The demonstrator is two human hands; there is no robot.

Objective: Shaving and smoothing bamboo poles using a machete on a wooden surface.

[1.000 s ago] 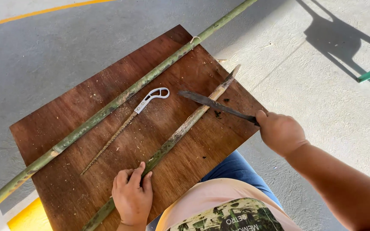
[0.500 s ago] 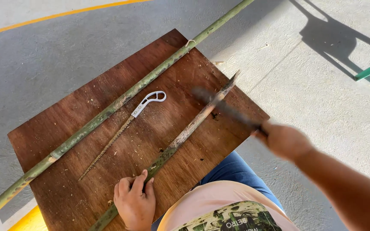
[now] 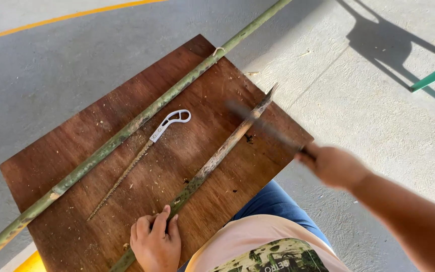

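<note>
— What's each hand doing?
— The left hand [image 3: 154, 242] pins the short bamboo stick [image 3: 212, 163] against the brown board surface [image 3: 76, 166]. The right hand [image 3: 333, 165] is closed around a blurred knife [image 3: 265, 128], its blade over the stick's far end.
— Anything else?
— A white-handled saw [image 3: 142, 153] beside a long bamboo pole [image 3: 127, 133].

Left hand [image 3: 154, 244] presses down on the near end of a thin bamboo stick [image 3: 212, 163], pinning it to a brown wooden board [image 3: 76, 151] that serves as counter. Right hand [image 3: 333, 165] grips a knife [image 3: 265, 128] by the handle; blade blurred, lying across the stick's far end. Beyond the left hand, a small saw with a white handle [image 3: 149, 143] lies flat on the board. Past it, farther from both hands, a long green bamboo pole [image 3: 142, 118] crosses the board diagonally. Concrete floor [image 3: 368, 100] around.
</note>
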